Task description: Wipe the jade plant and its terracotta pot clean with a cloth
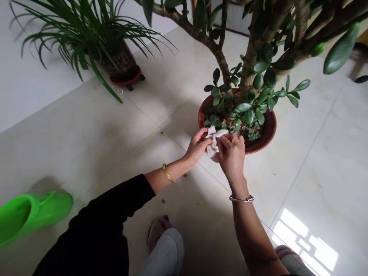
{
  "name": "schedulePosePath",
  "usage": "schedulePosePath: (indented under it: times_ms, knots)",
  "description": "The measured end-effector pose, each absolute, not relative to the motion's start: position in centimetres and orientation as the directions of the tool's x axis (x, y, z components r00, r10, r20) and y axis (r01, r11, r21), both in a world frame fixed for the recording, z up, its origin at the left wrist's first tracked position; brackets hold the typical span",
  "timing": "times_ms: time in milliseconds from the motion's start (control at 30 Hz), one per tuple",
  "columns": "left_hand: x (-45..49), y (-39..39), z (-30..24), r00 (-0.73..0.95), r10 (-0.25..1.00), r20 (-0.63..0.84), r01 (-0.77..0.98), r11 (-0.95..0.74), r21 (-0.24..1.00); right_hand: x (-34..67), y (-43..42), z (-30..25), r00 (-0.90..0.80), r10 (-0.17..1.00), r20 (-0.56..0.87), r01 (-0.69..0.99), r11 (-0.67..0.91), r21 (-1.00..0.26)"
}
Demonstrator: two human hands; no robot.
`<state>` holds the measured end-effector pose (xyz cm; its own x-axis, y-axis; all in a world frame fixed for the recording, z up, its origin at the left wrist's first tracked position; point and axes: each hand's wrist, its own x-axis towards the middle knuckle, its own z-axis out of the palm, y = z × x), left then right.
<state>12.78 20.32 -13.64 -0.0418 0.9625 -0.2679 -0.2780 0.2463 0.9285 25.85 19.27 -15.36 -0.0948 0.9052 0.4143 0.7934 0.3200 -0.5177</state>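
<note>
Between my two hands is a crumpled white cloth or tissue [213, 145], held at the near rim of a reddish-brown plant pot [268, 134]. My left hand [198, 145] pinches its left side. The fingers of my right hand [233, 155] close on its right side, their tips partly hidden behind the knuckles. A jade plant [248, 76] with thick trunks and glossy leaves grows from the pot, and small leafy sprigs [254, 131] stand in the soil close to my right hand.
A spider-like long-leaved plant [89, 38] in a dark pot [119, 61] stands on a red wheeled saucer by the wall. At the lower left is a bright green plastic container [48, 211]. Dark specks dot the pale tiled floor [129, 126]. Jade branches overhang the upper right.
</note>
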Motion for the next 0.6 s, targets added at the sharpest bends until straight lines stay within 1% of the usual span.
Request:
schedulePosePath:
  times_ms: [67,200,333,467,533,600]
  knots:
    - [12.78,20.36,-13.6,-0.04,0.962,-0.27,-0.289,0.248,0.925,25.95,19.31,-15.35,-0.092,0.905,0.414,0.788,0.32,-0.525]
    - [12.81,20.47,-13.66,-0.036,0.959,-0.282,-0.304,0.258,0.917,25.99,19.17,-15.53,-0.014,0.909,0.417,0.813,0.254,-0.525]
    - [12.84,20.53,-13.88,-0.039,0.962,-0.268,-0.33,0.241,0.913,25.86,18.98,-15.59,-0.099,0.909,0.406,0.802,0.314,-0.508]
    - [12.83,20.59,-13.97,-0.029,0.966,-0.256,-0.329,0.233,0.915,25.69,19.17,-15.48,-0.035,0.914,0.404,0.804,0.266,-0.532]
    - [12.79,20.59,-13.98,-0.025,0.969,-0.245,-0.328,0.223,0.918,25.71,19.24,-15.45,-0.081,0.904,0.419,0.779,0.319,-0.539]
    - [12.7,20.42,-13.99,-0.023,0.973,-0.23,-0.322,0.211,0.923,25.96,19.05,-15.54,-0.135,0.875,0.466,0.71,0.413,-0.57]
